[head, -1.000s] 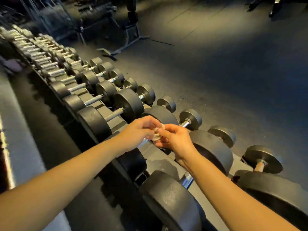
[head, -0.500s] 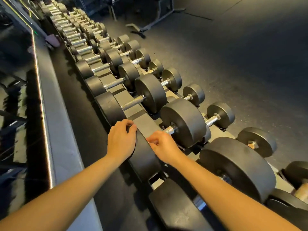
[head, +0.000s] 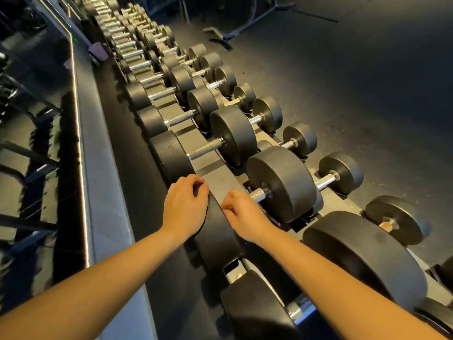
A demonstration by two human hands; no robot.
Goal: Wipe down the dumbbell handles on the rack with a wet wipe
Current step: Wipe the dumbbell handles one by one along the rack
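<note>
The rack (head: 221, 176) runs diagonally from lower right to upper left and carries two tiers of black dumbbells. A grey ledge (head: 105, 173) runs along its far side, with a dark reflective panel (head: 36, 143) beyond the ledge. A small purple item (head: 98, 51), too blurred to identify, lies on the ledge further up the row. Dark floor (head: 355, 99) lies on the near side of the rack, and a bench frame (head: 228, 33) stands on it at the top of the view.

The dumbbell (head: 282, 185) being worked on sits on the upper tier. Its inner weight head (head: 217, 234) lies between the two hands. Its handle (head: 259, 193) shows only as a short knurled section next to the outer head; the rest is covered by the right hand. The neighbouring handle (head: 206, 149) up the row is fully exposed. A large head (head: 362, 256) stands just right of the right forearm. Smaller dumbbells (head: 340, 173) fill the lower tier.

Both bare forearms reach in from the bottom edge and converge on this dumbbell.

- Left hand (head: 185, 207): back of hand up, laid against the outer face of the inner weight head, fingertips curled over its top rim, grasping it.
- Right hand (head: 242, 214): knuckles up, fingers curled down around the handle just beside the inner weight head, grasping it.
</note>
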